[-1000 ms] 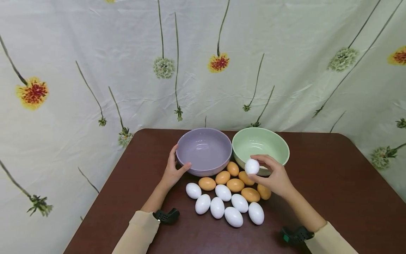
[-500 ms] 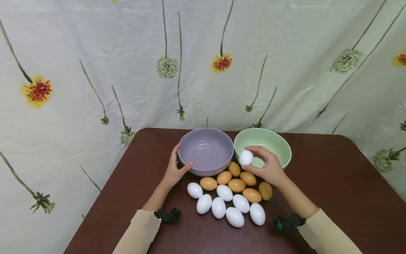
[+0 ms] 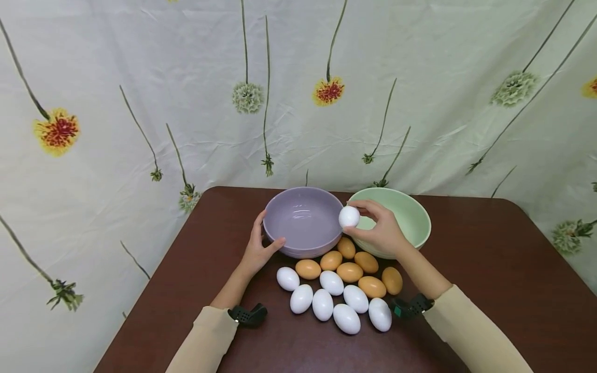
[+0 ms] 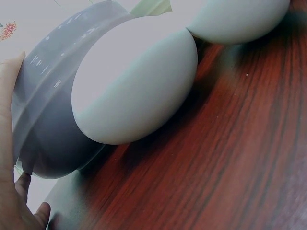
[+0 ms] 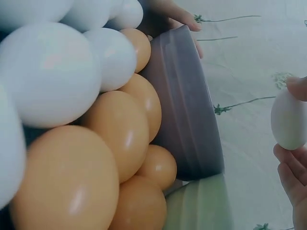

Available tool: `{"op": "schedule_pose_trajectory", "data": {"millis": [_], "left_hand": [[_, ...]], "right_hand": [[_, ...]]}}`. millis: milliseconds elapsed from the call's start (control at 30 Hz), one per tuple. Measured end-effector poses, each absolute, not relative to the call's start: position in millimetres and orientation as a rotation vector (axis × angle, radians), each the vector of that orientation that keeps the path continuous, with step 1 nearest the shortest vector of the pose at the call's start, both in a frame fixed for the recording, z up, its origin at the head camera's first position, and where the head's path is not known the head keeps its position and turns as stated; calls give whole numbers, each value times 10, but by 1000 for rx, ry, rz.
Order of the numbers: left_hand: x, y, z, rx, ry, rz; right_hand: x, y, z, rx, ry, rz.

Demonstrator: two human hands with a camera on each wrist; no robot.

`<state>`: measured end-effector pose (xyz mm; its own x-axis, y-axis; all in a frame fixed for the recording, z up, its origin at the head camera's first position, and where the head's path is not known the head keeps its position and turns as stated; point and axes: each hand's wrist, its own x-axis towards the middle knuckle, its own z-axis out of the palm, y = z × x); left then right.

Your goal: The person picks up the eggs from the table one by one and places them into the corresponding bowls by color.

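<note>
At the back of the table stand a purple bowl (image 3: 303,220) and, right of it, a light green bowl (image 3: 410,217). My left hand (image 3: 256,251) holds the purple bowl from its front left, thumb and fingers spread round the outer wall. My right hand (image 3: 380,228) pinches a white egg (image 3: 349,217) between thumb and fingers, above the place where the two bowls meet. In the right wrist view that egg (image 5: 289,120) shows at the right edge. Brown eggs (image 3: 350,272) and white eggs (image 3: 323,304) lie grouped on the table before the bowls.
The dark reddish-brown table (image 3: 210,228) has rounded back corners. Behind it hangs a pale cloth (image 3: 196,62) with printed flowers. White eggs (image 4: 136,79) lie close to my left wrist.
My right hand has carried the white egg up and left, from the green bowl's front edge to the purple bowl's right rim. My left hand has stayed on the purple bowl.
</note>
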<state>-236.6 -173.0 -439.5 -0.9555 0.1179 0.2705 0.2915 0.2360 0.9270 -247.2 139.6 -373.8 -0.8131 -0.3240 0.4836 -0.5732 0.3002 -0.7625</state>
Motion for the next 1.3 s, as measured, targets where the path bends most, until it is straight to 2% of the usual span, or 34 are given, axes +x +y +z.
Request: {"op": "schedule_pose_trajectory", "data": {"millis": [800,1300], "left_hand": [[-2344,-1728,-4373,-398,-2350,-1809],[-2334,-1740,-4375,-449,-2348,-1831]], "right_hand": [[-2871,870,-3804,796,-2442,1596],[-2965,587,-3911,769,-2537,1549]]}}
